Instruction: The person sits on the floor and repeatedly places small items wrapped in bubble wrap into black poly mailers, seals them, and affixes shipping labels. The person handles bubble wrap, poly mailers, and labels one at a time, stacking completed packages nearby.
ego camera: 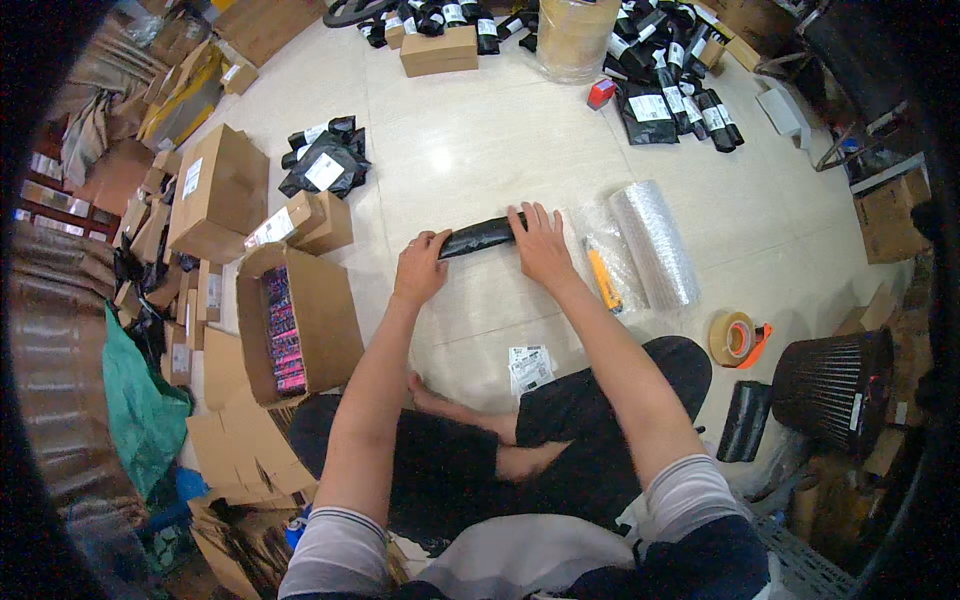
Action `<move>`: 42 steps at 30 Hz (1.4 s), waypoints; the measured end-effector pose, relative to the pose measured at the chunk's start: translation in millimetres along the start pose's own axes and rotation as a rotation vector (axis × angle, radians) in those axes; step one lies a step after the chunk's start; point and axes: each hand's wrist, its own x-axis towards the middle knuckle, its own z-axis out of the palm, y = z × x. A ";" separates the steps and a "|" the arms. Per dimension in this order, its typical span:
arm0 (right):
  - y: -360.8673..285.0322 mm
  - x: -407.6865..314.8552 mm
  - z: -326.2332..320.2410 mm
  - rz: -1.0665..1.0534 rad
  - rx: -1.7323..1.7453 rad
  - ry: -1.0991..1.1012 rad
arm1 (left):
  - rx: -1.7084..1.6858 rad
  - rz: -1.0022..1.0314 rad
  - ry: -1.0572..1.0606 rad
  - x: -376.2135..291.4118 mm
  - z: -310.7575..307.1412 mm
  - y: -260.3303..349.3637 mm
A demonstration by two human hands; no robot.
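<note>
On the tiled floor before me lies a narrow parcel (480, 238) wrapped in black plastic. My left hand (421, 266) grips its left end, thumb and fingers closed round it. Over the right end lies my right hand (541, 246), fingers spread across the plastic; whether it grips or only presses, I cannot tell. To the right of that hand are a yellow utility knife (602, 279) on a flat piece of bubble wrap and a roll of bubble wrap (656, 244). Several printed labels (530, 367) lie near my crossed legs.
An open carton (322, 322) holding pink-and-dark packets stands at left, by more cardboard boxes (221, 191). Black packages (326, 161) lie beyond it, with a larger heap (667, 82) at far right. A tape roll (731, 339), black plastic roll (744, 421) and dark basket (832, 390) are right.
</note>
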 end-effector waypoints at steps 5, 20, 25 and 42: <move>-40.1 -111.2 -43.1 -0.169 0.184 -0.545 | 0.149 0.121 0.253 -23.7 11.4 23.4; -31.0 -139.2 -23.1 0.116 0.522 -0.640 | 0.151 0.179 0.410 -76.1 20.1 87.9; -31.1 -143.5 -30.7 -0.089 0.328 -0.538 | -0.478 0.020 0.167 -115.2 40.2 113.5; -36.9 -126.5 -40.9 0.086 0.756 -0.283 | -1.117 -0.256 -0.123 -122.4 80.1 102.4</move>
